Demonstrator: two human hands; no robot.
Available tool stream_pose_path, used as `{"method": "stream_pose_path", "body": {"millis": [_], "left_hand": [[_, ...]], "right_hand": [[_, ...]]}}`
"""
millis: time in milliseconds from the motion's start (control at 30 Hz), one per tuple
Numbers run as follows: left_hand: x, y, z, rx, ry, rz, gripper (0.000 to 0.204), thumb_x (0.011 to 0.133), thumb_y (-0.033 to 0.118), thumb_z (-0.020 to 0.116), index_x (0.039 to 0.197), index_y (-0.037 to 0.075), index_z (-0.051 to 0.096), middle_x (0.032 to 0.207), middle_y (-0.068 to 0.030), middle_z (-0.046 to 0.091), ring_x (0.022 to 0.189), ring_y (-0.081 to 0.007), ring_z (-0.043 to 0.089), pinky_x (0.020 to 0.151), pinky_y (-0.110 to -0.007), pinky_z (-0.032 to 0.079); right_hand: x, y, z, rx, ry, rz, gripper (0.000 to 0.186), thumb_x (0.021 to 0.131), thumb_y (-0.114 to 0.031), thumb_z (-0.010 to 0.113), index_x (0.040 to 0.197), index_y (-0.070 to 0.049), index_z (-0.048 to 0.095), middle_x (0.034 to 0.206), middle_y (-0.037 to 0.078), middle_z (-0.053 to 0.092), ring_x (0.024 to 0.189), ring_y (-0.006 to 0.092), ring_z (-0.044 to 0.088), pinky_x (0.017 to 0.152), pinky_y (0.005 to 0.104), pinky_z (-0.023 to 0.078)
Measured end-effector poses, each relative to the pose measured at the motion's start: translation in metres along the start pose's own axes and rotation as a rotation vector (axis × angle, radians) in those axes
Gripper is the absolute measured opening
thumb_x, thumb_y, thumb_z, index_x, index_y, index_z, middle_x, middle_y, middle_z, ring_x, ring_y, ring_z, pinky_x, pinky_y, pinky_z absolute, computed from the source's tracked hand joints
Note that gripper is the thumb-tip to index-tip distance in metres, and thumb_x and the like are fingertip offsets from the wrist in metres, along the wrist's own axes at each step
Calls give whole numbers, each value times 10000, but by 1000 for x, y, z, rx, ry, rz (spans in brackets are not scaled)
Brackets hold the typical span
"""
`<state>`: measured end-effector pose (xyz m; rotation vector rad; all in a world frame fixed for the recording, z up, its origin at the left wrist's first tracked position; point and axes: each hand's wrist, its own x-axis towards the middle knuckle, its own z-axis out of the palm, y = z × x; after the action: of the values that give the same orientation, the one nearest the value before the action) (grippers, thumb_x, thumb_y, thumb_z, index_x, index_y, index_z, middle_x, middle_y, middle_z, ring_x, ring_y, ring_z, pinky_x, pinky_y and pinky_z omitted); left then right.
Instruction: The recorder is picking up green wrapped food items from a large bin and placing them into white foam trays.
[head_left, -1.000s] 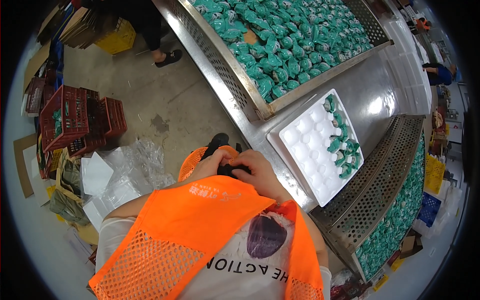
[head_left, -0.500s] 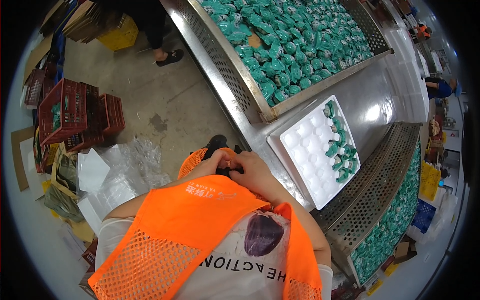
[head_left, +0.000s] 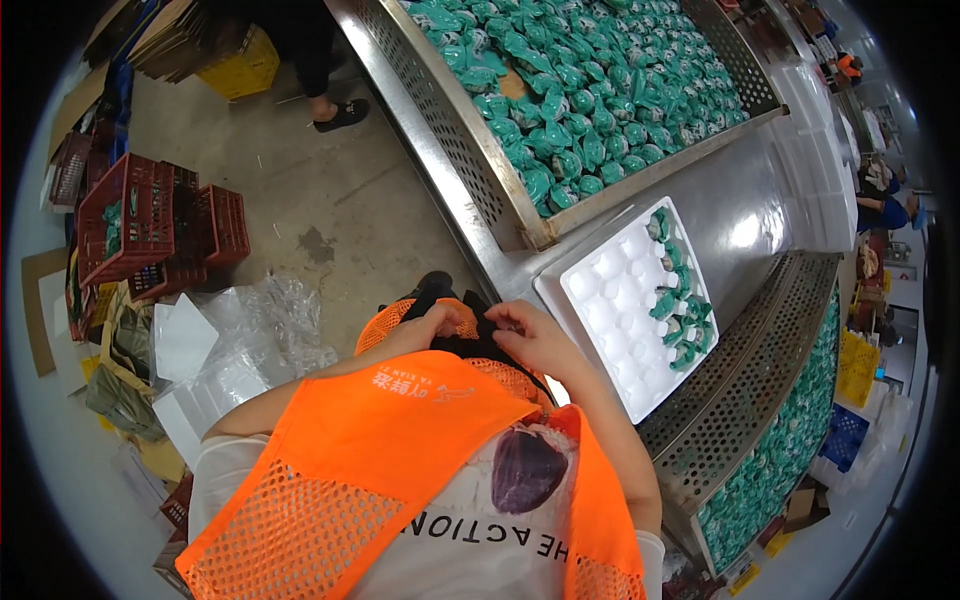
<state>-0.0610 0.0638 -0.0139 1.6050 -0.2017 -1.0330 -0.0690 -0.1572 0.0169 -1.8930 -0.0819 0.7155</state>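
Note:
At my waist, over the orange mesh vest (head_left: 370, 450), my left hand (head_left: 438, 322) is curled on a black strap (head_left: 460, 346). My right hand (head_left: 515, 330) is a short way to its right, its bent fingers closed on the same black material, which they partly hide. Beside my right arm, on the steel table (head_left: 740, 200), lies a white foam tray (head_left: 600, 330) with moulded pockets. Small green-wrapped items (head_left: 680, 320) fill part of its right side.
A perforated steel bin (head_left: 555, 235) heaped with green packets is ahead; another trough (head_left: 760, 480) runs at right. Red crates (head_left: 125, 220), plastic sheeting (head_left: 265, 350) and cardboard (head_left: 160, 40) lie left. A person's foot (head_left: 340, 115) is ahead-left; other people (head_left: 885, 210) are far right.
My hands were close together at my waist; my right hand has since moved right, away from my left, showing more of the black strap and mesh between them.

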Motion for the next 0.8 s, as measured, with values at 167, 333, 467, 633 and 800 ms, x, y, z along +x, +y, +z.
{"method": "stream_pose_path", "body": {"millis": [167,333,467,633,800], "left_hand": [[-10,24,4,247,72,221,461,698,241,664,1065,80,435,962,-85,510,894,-212,499,806,-301,385],[-15,26,6,347,85,258,426,683,229,674,1019,66,468,966,-112,516,905,-241,513,770,-308,405],[-14,29,6,338,83,301,399,681,231,677,985,59,484,970,-114,520,917,-253,512,767,-316,407],[-14,27,4,358,30,321,466,704,278,639,1068,50,459,1007,-142,506,980,-297,482,818,-341,395],[-14,22,7,357,54,348,445,717,265,628,1065,48,456,999,-146,504,976,-298,481,808,-339,397]], "right_hand": [[-7,13,0,15,-38,-16,213,749,-90,550,951,-26,577,909,127,563,883,245,537,776,308,416],[-8,11,-8,-14,-65,-26,147,748,-117,571,854,-16,577,838,113,564,835,241,527,720,304,409],[-11,7,-5,127,20,-118,140,748,-125,573,832,-13,578,781,106,555,769,241,519,689,301,406],[-5,16,3,152,-4,85,145,775,-120,554,859,-8,588,781,84,576,763,188,530,688,278,409],[0,9,-7,320,-228,307,160,796,-123,536,884,0,592,797,81,594,795,144,535,700,254,411]]}}
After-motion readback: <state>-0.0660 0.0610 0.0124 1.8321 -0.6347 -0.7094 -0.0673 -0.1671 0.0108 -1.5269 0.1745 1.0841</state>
